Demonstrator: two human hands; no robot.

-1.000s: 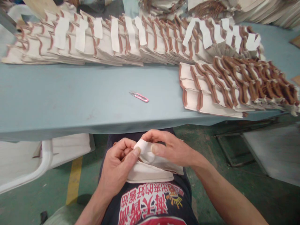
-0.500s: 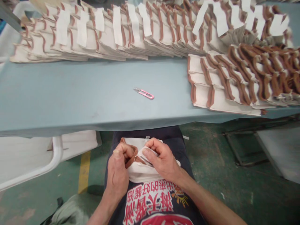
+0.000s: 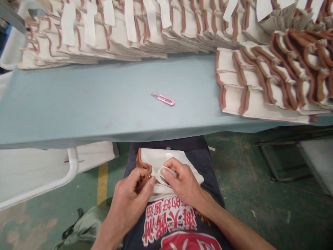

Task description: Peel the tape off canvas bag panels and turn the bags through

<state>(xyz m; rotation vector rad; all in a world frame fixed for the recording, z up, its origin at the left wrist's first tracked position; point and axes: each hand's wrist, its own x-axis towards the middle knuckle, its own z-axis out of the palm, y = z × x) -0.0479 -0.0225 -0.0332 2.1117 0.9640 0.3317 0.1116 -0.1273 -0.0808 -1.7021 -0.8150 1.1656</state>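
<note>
Head view: the cloth piece (image 3: 154, 156) lies on the lap (image 3: 213, 184), at six o'clock from the pink snips (image 3: 166, 100). The left hand (image 3: 130, 194) pinches its brown trim (image 3: 139, 160); the right hand (image 3: 183, 178) grips a white fold between thumb and fingers. Handling this well probably means a steady left pinch and light right-hand tension, so the cloth doesn't pucker. Its long axis runs roughly ten to four o'clock, trimmed end towards ten.

Stacked cream, brown-edged fabric pieces (image 3: 230, 98) and slim pink thread snips (image 3: 170, 102) are lying on a blue cloth-covered surface (image 3: 91, 104), indicating a textile workshop.
</note>
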